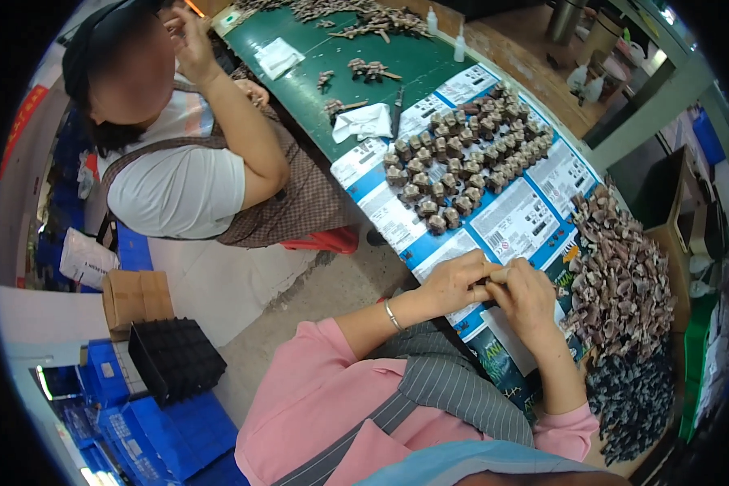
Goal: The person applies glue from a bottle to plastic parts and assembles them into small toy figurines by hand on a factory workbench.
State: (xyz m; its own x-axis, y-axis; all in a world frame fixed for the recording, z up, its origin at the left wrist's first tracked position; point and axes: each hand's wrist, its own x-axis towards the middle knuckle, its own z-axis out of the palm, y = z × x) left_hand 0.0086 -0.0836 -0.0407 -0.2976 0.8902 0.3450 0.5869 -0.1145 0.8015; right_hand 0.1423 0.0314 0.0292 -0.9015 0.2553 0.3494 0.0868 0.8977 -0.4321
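Patchy grey floor (296, 316) borders a green-topped worktable (304, 97).

blocky pieces (454, 165): small, grey-brown, set out in close slanting rows
curved pieces (624, 279): mottled brown, heaped loosely, to the right of the rows
dark pieces (632, 397): small, blackish, heaped together, bordering the curved pieces' near edge

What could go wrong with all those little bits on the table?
The bare right hand is close to the big heap of loose, brownish, jagged pieces, so a bump might scatter some. The heap of small, dark-grey pieces lies right beside it, so the two could get mixed. The nearer slim white bottle stands upright and might tip if knocked.
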